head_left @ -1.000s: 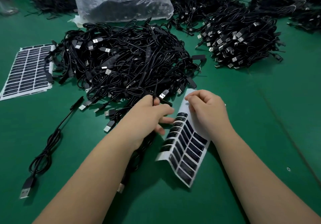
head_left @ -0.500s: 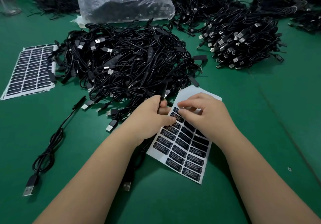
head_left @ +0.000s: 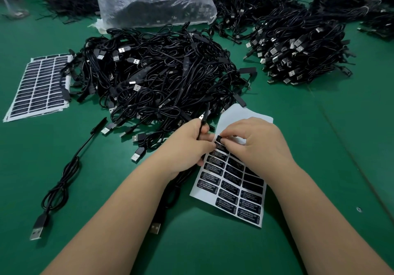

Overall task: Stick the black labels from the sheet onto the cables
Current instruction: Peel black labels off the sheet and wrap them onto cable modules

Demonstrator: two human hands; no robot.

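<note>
Sheet (head_left: 229, 191) flattened — right hand (head_left: 255, 144) now pinches a label (head_left: 219, 139).

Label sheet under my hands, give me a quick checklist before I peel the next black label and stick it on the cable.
1. Cable held: ok, left hand grips a black cable.
2. Label pinched: ok, right hand pinches a top-row label.
3. Label fully lifted off: cannot tell, fingers cover it.
4. Labels left on the label sheet: ok, several rows remain.
5. Spare label sheets at far left: ok.
</note>
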